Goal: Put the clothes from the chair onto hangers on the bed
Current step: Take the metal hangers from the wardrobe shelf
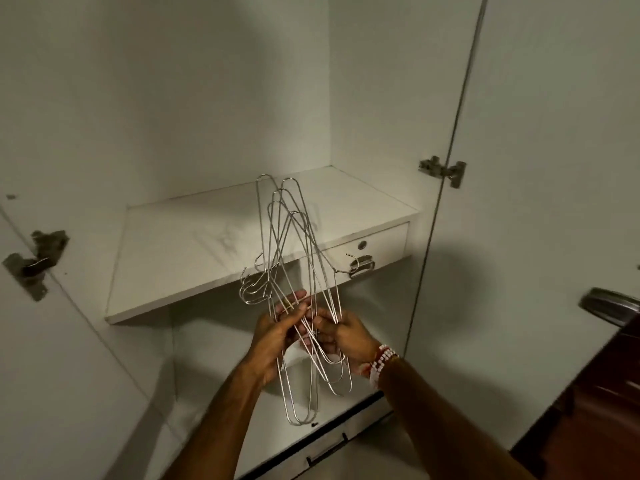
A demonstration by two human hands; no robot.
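Note:
Several thin metal wire hangers (292,244) stand bunched together and upended in front of an open white wardrobe, their hooks pointing left near the shelf edge. My left hand (277,332) grips the bunch from the left with fingers curled round the wires. My right hand (341,332), with a bead bracelet at the wrist, pinches the wires from the right. One hanger's hook sticks out to the right near the drawer. No clothes, chair or bed are in view.
A white shelf (194,251) crosses the wardrobe at hand height, with a small locked drawer (372,245) at its right end. Open doors flank both sides, with a hinge (443,170) on the right one. A lower drawer handle (327,452) sits below. Dark brown furniture (595,393) stands at right.

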